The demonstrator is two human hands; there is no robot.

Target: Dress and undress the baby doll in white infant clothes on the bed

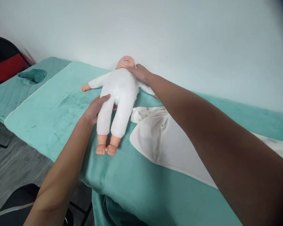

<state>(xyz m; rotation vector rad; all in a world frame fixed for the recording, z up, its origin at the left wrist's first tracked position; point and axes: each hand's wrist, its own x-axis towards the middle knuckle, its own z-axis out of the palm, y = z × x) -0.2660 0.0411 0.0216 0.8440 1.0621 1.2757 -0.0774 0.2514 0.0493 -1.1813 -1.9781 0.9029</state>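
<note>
Onscreen, I'm curling the left hand [96, 108] around the doll [120, 84] at its thigh while touching its neck with the right hand [141, 74], grip unclear, over green fabric [58, 108] near white cloth [158, 138] bearing illegible print [142, 113].

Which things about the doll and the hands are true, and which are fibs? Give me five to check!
1. The doll has a white body. True.
2. The doll wears shoes. False: its feet are bare.
3. The right hand is by the doll's head. True.
4. The left hand is on the doll's arm. False: the left hand is at its leg.
5. A white cloth lies on the green cover. True.
</note>
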